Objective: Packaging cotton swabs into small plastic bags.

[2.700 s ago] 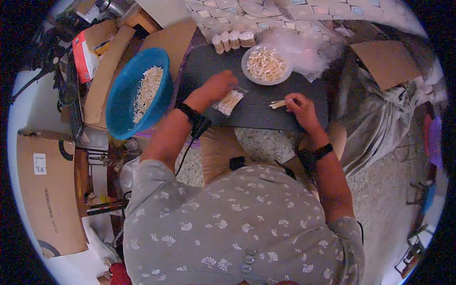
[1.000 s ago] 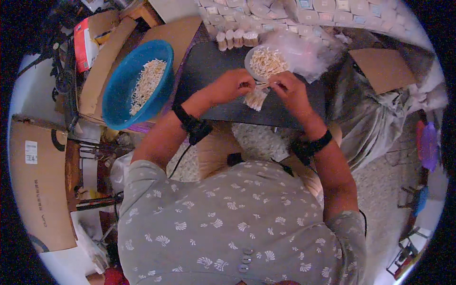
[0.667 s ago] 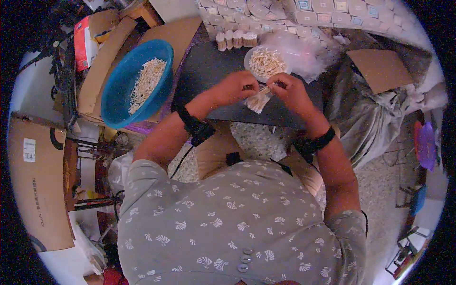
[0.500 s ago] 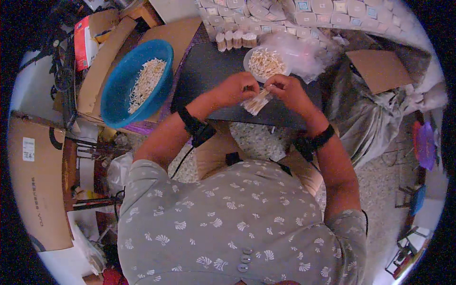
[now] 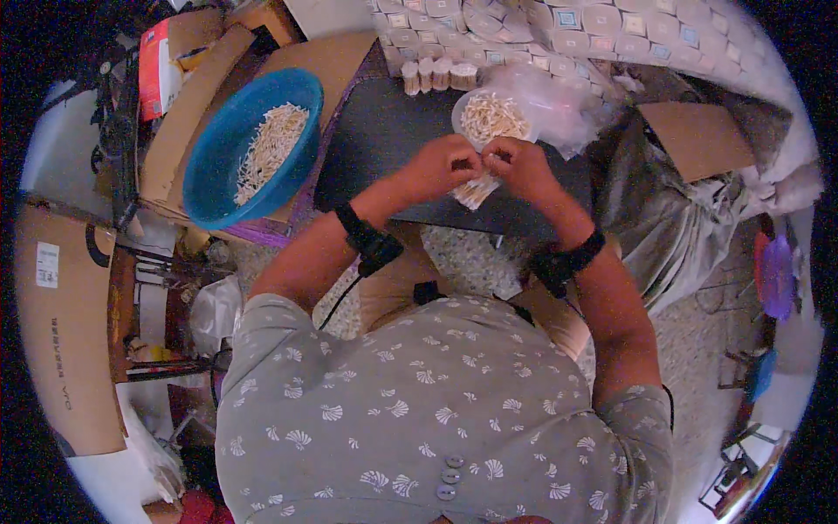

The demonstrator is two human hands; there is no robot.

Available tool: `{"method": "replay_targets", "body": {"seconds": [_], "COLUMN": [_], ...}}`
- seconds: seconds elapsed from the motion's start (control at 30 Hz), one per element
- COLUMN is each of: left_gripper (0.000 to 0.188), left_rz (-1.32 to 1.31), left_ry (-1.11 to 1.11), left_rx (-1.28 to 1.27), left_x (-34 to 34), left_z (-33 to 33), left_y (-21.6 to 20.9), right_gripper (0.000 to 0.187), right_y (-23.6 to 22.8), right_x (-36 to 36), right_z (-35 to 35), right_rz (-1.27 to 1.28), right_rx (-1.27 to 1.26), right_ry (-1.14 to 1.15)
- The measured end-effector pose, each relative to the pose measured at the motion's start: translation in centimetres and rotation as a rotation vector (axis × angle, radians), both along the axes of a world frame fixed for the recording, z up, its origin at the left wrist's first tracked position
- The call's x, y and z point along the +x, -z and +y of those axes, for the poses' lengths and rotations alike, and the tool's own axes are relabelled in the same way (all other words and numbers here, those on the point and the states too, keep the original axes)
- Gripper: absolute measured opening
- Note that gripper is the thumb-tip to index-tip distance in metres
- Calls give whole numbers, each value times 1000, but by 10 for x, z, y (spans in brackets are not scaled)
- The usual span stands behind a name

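Note:
A small clear plastic bag of cotton swabs [image 5: 477, 191] hangs below my two hands at the near side of the dark table. My left hand [image 5: 447, 163] pinches the bag's top edge from the left. Close beside it, almost touching, my right hand [image 5: 521, 166] grips the same edge with thumb and forefinger. The swabs lie bundled in the bag's lower part. Just beyond my hands stands a white bowl [image 5: 459, 103] heaped with loose cotton swabs [image 5: 493, 119]. Fingers partly cover the bag's mouth.
Several packed swab bundles [image 5: 439, 76] stand along the far edge of the dark table [image 5: 367, 131]. Clear plastic bags [image 5: 559, 105] lie right of the bowl. A blue basin [image 5: 202, 175] with loose swabs rests on cardboard at left. Grey cloth [image 5: 663, 218] and a cardboard piece [image 5: 698, 135] are at right.
My hands have drawn closer together at the bag's top, the right one shifting slightly left. More of the bag's upper part is now covered by the fingers.

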State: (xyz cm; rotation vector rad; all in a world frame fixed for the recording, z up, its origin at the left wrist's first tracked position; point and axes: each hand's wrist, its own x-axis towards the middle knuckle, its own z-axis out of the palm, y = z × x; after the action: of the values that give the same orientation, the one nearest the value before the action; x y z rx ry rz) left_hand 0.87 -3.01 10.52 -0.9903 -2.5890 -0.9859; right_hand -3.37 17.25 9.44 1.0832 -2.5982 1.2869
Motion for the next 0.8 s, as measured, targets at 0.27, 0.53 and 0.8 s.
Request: {"method": "replay_targets", "body": {"seconds": [0.27, 0.53, 0.8], "left_gripper": [10, 10, 7], "left_rz": [-20, -22, -122], "left_ry": [-110, -162, -207], "left_rx": [75, 172, 268], "left_x": [6, 21, 34], "left_z": [-17, -42, -56], "left_y": [18, 30, 28], "right_gripper": [22, 27, 36], "right_y": [2, -15, 4], "right_x": [9, 27, 26], "right_z": [-26, -47, -29], "right_rz": [95, 121, 305], "right_rx": [3, 194, 56], "right_ry": [2, -117, -30]}}
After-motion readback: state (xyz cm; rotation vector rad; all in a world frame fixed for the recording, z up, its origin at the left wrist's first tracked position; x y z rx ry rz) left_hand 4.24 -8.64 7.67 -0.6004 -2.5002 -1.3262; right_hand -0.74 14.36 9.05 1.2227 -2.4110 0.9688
